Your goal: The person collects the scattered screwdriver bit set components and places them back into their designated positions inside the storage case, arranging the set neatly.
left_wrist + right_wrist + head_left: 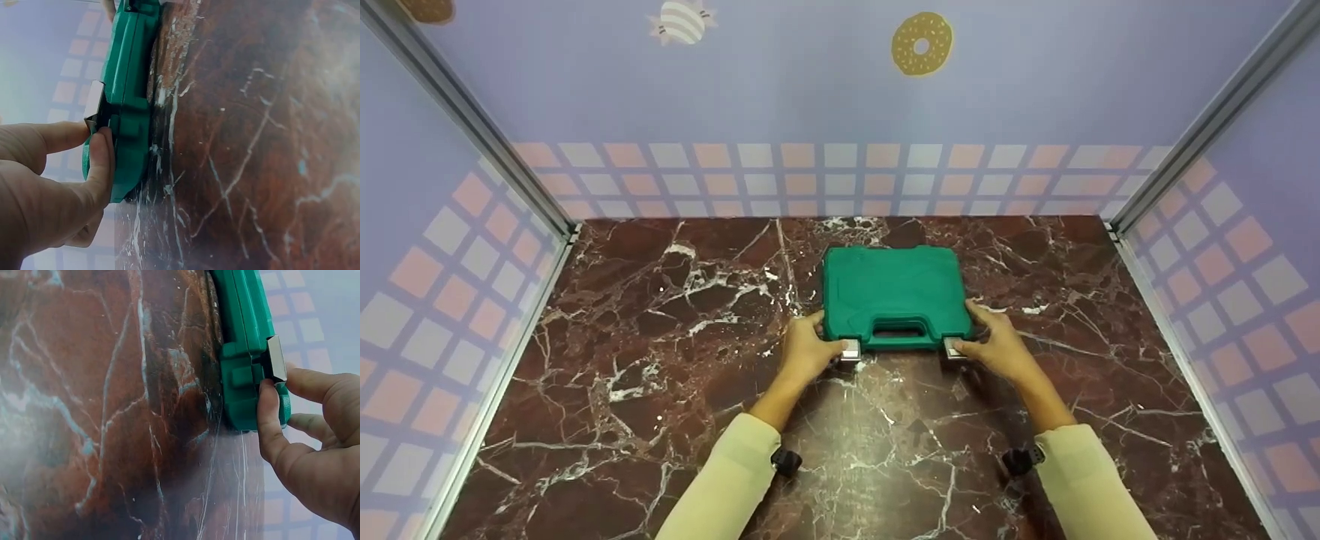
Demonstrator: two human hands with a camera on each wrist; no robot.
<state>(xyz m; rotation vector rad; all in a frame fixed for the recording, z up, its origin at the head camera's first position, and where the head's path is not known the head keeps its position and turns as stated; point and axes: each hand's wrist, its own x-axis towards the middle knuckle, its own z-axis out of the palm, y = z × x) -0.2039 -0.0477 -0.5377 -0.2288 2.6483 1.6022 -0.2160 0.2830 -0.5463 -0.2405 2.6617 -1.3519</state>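
Observation:
A green plastic tool case [896, 281] lies flat on the tabletop with its lid down and its carry handle [898, 345] facing me. At the left front corner my left hand [807, 351] pinches a metal latch [94, 102] between thumb and index finger. My right hand [1001, 349] does the same with the metal latch [277, 360] at the right front corner. Both latches stand out from the case's front edge, tilted away from its side. Other fingers of each hand lie along the case's sides, partly hidden behind it. The inside of the case is out of sight.
The tabletop [660, 390] is dark red marble pattern with white veins. A back wall [780, 97] and two side walls with pink and white squares enclose it. Light sleeves and dark wrist-worn cameras [786, 462] are on both arms.

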